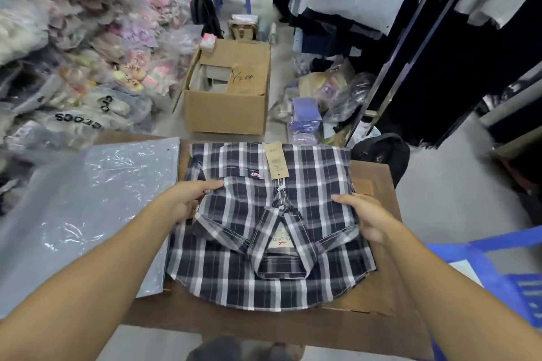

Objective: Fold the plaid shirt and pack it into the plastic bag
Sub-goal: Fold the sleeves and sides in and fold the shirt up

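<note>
Plaid shirt (272, 243) | left hand (187, 199), right hand (366, 217) | grip: both pinching its side edges

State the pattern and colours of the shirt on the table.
Plaid shirt: dark navy, grey and white checks, in the head view.

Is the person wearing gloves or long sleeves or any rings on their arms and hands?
No gloves: the left hand and right hand are both bare. No sleeves show either; both forearms are uncovered as far as the picture's edge. I see no watch, bracelet or ring, though the fingers are somewhat blurred.
</note>
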The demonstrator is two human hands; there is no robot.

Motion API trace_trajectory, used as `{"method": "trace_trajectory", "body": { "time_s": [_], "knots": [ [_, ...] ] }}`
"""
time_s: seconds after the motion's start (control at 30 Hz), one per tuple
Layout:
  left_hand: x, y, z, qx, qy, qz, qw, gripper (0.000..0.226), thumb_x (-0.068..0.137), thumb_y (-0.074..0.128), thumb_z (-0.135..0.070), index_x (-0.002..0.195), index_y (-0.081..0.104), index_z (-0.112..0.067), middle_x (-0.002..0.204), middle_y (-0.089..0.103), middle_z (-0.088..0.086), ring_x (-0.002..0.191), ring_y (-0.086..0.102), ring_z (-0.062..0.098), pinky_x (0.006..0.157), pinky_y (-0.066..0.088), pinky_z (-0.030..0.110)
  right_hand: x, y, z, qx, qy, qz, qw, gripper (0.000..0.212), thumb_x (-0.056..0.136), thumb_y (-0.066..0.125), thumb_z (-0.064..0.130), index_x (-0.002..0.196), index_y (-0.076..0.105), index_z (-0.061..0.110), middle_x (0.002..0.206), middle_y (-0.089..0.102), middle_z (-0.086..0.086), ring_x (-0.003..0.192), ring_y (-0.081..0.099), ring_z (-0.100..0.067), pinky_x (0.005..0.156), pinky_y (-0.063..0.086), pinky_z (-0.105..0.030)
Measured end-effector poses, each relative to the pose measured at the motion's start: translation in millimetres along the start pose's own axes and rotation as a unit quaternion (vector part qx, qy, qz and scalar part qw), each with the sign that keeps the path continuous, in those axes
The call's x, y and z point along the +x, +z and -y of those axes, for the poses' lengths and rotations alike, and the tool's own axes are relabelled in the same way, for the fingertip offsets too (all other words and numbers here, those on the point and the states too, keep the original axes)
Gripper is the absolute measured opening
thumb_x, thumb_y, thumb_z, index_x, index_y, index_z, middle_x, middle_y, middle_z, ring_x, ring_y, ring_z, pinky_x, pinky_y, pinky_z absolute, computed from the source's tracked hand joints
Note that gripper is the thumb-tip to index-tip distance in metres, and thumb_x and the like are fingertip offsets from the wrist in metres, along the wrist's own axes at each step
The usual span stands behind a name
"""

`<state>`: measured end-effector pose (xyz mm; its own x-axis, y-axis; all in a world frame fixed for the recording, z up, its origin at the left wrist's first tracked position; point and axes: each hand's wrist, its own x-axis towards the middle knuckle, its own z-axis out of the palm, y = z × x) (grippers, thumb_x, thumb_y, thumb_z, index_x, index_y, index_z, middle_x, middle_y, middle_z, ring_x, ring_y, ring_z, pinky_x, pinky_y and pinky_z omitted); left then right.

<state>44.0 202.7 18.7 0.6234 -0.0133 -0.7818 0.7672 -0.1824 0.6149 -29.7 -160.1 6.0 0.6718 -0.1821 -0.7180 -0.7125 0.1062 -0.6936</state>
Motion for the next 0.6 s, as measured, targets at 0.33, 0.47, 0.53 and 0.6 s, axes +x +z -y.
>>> {"method": "trace_trajectory", "body": {
  "time_s": [0.33, 0.47, 0.53, 0.6],
  "knots": [
    [-3, -18, -7, -0.15, 0.005, 0.1, 0.984, 0.039, 0.072, 0.078, -0.03, 0.102, 0.066, -0.009, 0.088, 0.073, 0.011, 0.085, 0.069, 0.033, 0.091, 0.053, 0.051, -18, 6, 19, 0.129, 0.011, 0.091, 0.987, 0.032, 0.092, 0.068, 0.016, 0.121, 0.068, 0.002, 0.115, 0.075, -0.02, 0.104, 0.073, -0.034, 0.086, 0.061, -0.05],
    [6, -32, 16, -0.137, -0.017, 0.083, 0.987, 0.061, 0.064, 0.084, -0.036, 0.114, 0.068, -0.006, 0.108, 0.073, 0.015, 0.101, 0.069, 0.037, 0.099, 0.048, 0.057, -12, -2, -7, 0.096, 0.048, 0.096, 0.99, 0.044, 0.086, 0.074, 0.022, 0.123, 0.064, 0.001, 0.113, 0.074, -0.017, 0.103, 0.072, -0.036, 0.088, 0.058, -0.05],
    [4, -26, 23, -0.106, -0.014, 0.085, 0.991, 0.047, 0.073, 0.079, -0.035, 0.108, 0.07, -0.004, 0.108, 0.073, 0.019, 0.091, 0.072, 0.036, 0.092, 0.053, 0.051, -7, -4, -22, 0.023, 0.052, 0.075, 0.996, 0.063, 0.078, 0.082, 0.024, 0.13, 0.06, -0.002, 0.112, 0.076, -0.016, 0.101, 0.073, -0.032, 0.09, 0.059, -0.047],
    [4, -21, 28, -0.073, -0.012, 0.095, 0.993, 0.046, 0.077, 0.078, -0.031, 0.112, 0.07, -0.004, 0.111, 0.073, 0.02, 0.097, 0.072, 0.036, 0.094, 0.052, 0.052, -1, -7, -30, 0.0, 0.04, 0.066, 0.997, 0.087, 0.068, 0.092, 0.028, 0.142, 0.052, 0.004, 0.123, 0.073, -0.012, 0.11, 0.071, -0.029, 0.098, 0.055, -0.049]
  ]
}}
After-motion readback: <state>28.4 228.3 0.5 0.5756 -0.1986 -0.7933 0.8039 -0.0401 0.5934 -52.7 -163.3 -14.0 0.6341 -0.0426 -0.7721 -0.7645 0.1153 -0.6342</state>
